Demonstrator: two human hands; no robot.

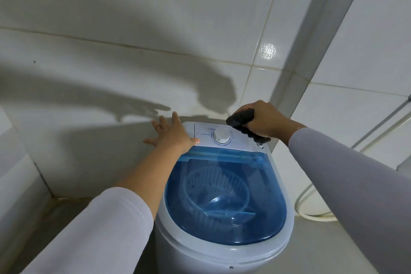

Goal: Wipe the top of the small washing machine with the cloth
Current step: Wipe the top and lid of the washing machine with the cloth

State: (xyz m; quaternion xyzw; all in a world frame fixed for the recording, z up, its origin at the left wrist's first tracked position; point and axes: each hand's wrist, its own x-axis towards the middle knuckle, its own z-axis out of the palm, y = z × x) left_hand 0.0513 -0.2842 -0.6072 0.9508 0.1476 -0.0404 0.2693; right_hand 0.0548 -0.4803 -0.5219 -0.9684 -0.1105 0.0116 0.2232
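1. The small washing machine (224, 196) stands at 6 o'clock in view, by the tiled wall (133, 40).
2. The right hand (262, 120) grasps the dark cloth (242, 123) at the panel's 2 o'clock corner, beside the dial (221, 135).
3. The left hand (172, 134), released and flat, braces the 10 o'clock corner.
4. The specked blue lid (224, 202) looks unwiped; most wiping seems left.

One head-worn wide-angle view, looking forward and steeply down from above. It sits close over the small washing machine (224, 184), with both forearms reaching in from the bottom edge. Faces the tiled wall (133, 29) and its corner; edges bow.
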